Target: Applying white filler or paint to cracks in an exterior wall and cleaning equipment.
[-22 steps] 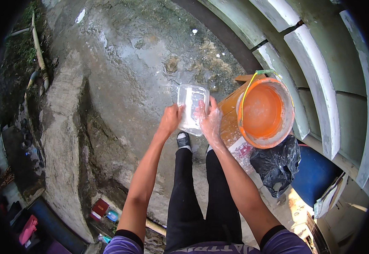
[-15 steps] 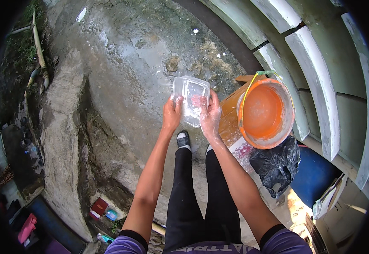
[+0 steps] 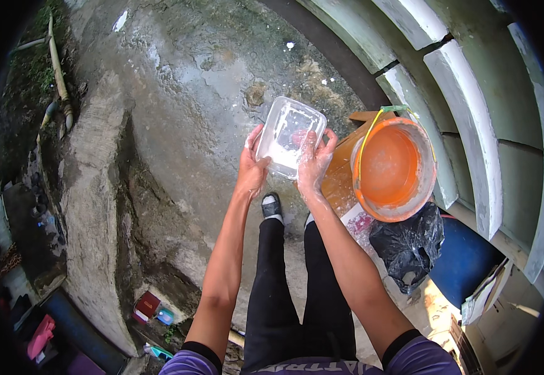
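Observation:
A clear rectangular plastic container [image 3: 282, 125] with white residue inside is held tilted in front of me. My left hand [image 3: 251, 164] grips its lower left side, and my right hand [image 3: 314, 161] grips the right side with the thumb over it; both have white smears. Just right of them an orange bucket [image 3: 385, 159] with a yellow handle and whitish rim rests on an orange-brown board [image 3: 337, 187] splashed with white. A crumpled black plastic bag [image 3: 403, 250] lies below the bucket.
I stand on stained concrete [image 3: 178, 106]. Pipes [image 3: 59, 69] and moss line the left beside a rough concrete ledge [image 3: 91, 212]. Pale wall panels [image 3: 447, 81] curve along the right, above a blue barrel [image 3: 465, 262]. Small boxes and items [image 3: 147, 306] lie at lower left.
Both hands have lifted the container upward in the picture, away from my body, and turned it so its top leans to the right.

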A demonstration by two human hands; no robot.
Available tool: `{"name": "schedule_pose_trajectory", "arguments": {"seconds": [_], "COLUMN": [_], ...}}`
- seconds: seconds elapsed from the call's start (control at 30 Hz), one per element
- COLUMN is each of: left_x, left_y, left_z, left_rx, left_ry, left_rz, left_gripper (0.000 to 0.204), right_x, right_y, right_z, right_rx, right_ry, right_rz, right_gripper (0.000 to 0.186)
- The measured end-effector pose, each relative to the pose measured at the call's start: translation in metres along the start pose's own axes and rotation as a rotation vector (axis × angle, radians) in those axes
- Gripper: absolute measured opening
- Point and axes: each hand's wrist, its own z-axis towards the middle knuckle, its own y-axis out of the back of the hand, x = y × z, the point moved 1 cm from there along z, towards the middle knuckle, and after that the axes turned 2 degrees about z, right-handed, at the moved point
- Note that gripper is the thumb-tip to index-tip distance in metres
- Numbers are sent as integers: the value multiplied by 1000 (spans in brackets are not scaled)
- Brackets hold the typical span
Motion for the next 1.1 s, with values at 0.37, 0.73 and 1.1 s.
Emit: {"name": "schedule_pose_trajectory", "arguments": {"seconds": [0.37, 0.73, 1.1], "left_x": [2, -9, -18], "left_y": [42, 31, 39], "left_z": [36, 23, 43], "left_rx": [-184, -140, -530], "left_ry": [-334, -484, 59], "left_rz": [1138, 1048, 508], "left_gripper": [21, 13, 36], "right_x": [-31, -37, 2], "right_y": [-2, 7, -23], "right_z": [-20, 16, 14], "right_rx": [481, 336, 749], "right_ry": [-238, -437, -434], "right_rz": [-701, -335, -889], "right_gripper": [36, 16, 21]}}
